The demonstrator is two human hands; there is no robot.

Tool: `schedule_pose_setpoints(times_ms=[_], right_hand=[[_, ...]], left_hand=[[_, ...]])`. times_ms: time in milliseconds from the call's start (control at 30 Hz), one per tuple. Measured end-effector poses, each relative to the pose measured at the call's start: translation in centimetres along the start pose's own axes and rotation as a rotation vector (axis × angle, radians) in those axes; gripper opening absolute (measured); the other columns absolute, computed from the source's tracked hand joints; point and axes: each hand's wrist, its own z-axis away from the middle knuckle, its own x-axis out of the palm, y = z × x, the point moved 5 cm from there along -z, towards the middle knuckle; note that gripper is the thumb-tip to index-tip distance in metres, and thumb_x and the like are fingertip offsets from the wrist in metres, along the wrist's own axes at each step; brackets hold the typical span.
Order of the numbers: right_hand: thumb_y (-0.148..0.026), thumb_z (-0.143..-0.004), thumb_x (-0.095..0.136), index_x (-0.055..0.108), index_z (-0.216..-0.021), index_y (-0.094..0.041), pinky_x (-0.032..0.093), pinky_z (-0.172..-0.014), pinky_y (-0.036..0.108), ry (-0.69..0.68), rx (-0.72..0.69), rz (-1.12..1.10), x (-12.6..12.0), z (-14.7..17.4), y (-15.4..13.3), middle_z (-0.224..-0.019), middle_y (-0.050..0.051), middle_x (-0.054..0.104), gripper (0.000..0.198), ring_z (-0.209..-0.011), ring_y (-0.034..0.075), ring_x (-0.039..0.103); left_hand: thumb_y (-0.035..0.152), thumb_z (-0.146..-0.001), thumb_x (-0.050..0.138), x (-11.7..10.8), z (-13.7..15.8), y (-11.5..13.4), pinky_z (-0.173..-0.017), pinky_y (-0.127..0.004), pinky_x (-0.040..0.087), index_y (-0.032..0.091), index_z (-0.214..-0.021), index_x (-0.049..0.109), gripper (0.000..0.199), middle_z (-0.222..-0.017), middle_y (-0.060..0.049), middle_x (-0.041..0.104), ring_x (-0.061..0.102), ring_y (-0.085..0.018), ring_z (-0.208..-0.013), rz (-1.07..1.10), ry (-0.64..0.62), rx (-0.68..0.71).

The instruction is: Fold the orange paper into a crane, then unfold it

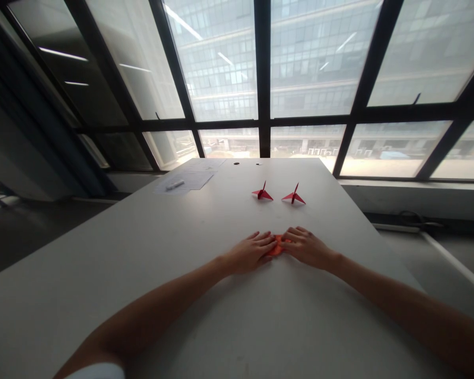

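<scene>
1. So the orange paper (277, 248) is sitting right on the table in front of the person, between the two hands, and they're covering a good chunk of it, so I can't make out its whole shape
2. Left hand (249, 254) is lying palm down, fingers stretched out over the left part of the paper, so it's basically open and resting on top rather than wrapping around anything
3. Right hand (308, 250) is touching the paper's right side with the fingers bending down over it, but I honestly can't tell if it's pinching the paper or just holding it down
4. Two red folded figures are standing just past the hands, one on the left (262, 194) and one on the right (294, 198), near each other but not touching, both spreading their side points out low with one thin point sticking up
5. The white table (174, 237) is running away toward the big windows, with some paper sheets (200, 180) lying over on the far left and a white marker-looking thing (175, 185) resting on them
6. A dark round spot (236, 163) is showing near the far edge, too small to tell what it is
7. Dark window frames (264, 79) are crossing the view, and a big pale building (221, 68) is standing outside
</scene>
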Motion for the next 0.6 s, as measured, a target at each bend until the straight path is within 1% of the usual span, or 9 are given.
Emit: schedule_pose_setpoints(times_ms=[67,133,200,300,400,500,533,600], right_hand=[[-0.015,-0.096,0.049,0.068,-0.099,-0.021,0.041,-0.086,0.036,0.021,-0.021,-0.045,0.2,0.0,0.1,-0.102,0.009,0.068,0.020,-0.095,0.022,0.056],[-0.015,-0.096,0.049,0.069,-0.096,-0.021,0.042,-0.086,0.035,0.037,-0.016,-0.086,0.5,-0.1,0.3,-0.100,0.009,0.068,0.020,-0.094,0.021,0.057],[-0.015,-0.097,0.049,0.069,-0.095,-0.021,0.042,-0.085,0.035,0.044,-0.004,-0.112,0.8,-0.3,0.4,-0.098,0.009,0.068,0.020,-0.092,0.021,0.057],[-0.016,-0.098,0.048,0.068,-0.096,-0.019,0.041,-0.083,0.034,0.048,0.029,-0.145,1.1,-0.5,0.6,-0.094,0.008,0.067,0.020,-0.089,0.020,0.057],[-0.018,-0.098,0.050,0.067,-0.096,-0.021,0.041,-0.080,0.031,0.091,0.122,-0.234,1.3,-0.8,1.0,-0.090,0.006,0.067,0.018,-0.084,0.019,0.057],[-0.017,-0.095,0.055,0.068,-0.093,-0.022,0.042,-0.076,0.029,0.168,0.263,-0.363,1.8,-0.9,1.9,-0.086,0.004,0.066,0.014,-0.081,0.018,0.057],[-0.016,-0.093,0.057,0.068,-0.091,-0.021,0.042,-0.076,0.028,0.187,0.304,-0.402,2.0,-1.0,2.1,-0.086,0.003,0.066,0.013,-0.081,0.018,0.057],[-0.015,-0.090,0.061,0.069,-0.088,-0.021,0.043,-0.076,0.028,0.213,0.375,-0.454,2.4,-1.0,2.6,-0.086,0.003,0.065,0.010,-0.083,0.018,0.058]], left_hand=[[0.043,-0.099,0.045,-0.4,-0.1,0.2,-0.114,-0.045,0.030,0.023,-0.142,0.046,0.047,-0.146,-0.012,0.048,0.039,-0.027,-0.138,-0.030,0.037,-0.022],[0.046,-0.096,0.051,-0.8,-0.3,0.3,-0.108,-0.044,0.036,0.024,-0.134,0.054,0.044,-0.136,-0.013,0.055,0.048,-0.028,-0.128,-0.053,0.078,-0.066],[0.047,-0.095,0.053,-1.0,-0.5,0.2,-0.099,-0.040,0.042,0.025,-0.128,0.059,0.041,-0.120,-0.011,0.063,0.056,-0.026,-0.112,-0.048,0.106,-0.112],[0.045,-0.096,0.054,-0.8,-0.8,-0.2,-0.090,-0.034,0.045,0.025,-0.116,0.066,0.031,-0.104,-0.007,0.067,0.061,-0.021,-0.095,0.022,0.132,-0.153],[0.035,-0.098,0.051,-0.6,-0.9,-0.6,-0.087,-0.031,0.044,0.025,-0.102,0.072,0.024,-0.100,-0.005,0.069,0.062,-0.018,-0.091,0.108,0.170,-0.182],[0.027,-0.096,0.051,-0.3,-1.0,-1.3,-0.083,-0.029,0.045,0.023,-0.093,0.074,0.023,-0.093,-0.004,0.070,0.062,-0.017,-0.085,0.166,0.199,-0.281],[0.025,-0.094,0.053,-0.2,-1.0,-1.5,-0.081,-0.028,0.045,0.023,-0.092,0.074,0.021,-0.091,-0.004,0.069,0.062,-0.017,-0.084,0.181,0.209,-0.321],[0.022,-0.091,0.056,-0.2,-0.9,-1.7,-0.082,-0.028,0.046,0.024,-0.102,0.073,0.020,-0.094,-0.003,0.069,0.062,-0.018,-0.087,0.210,0.238,-0.369]])
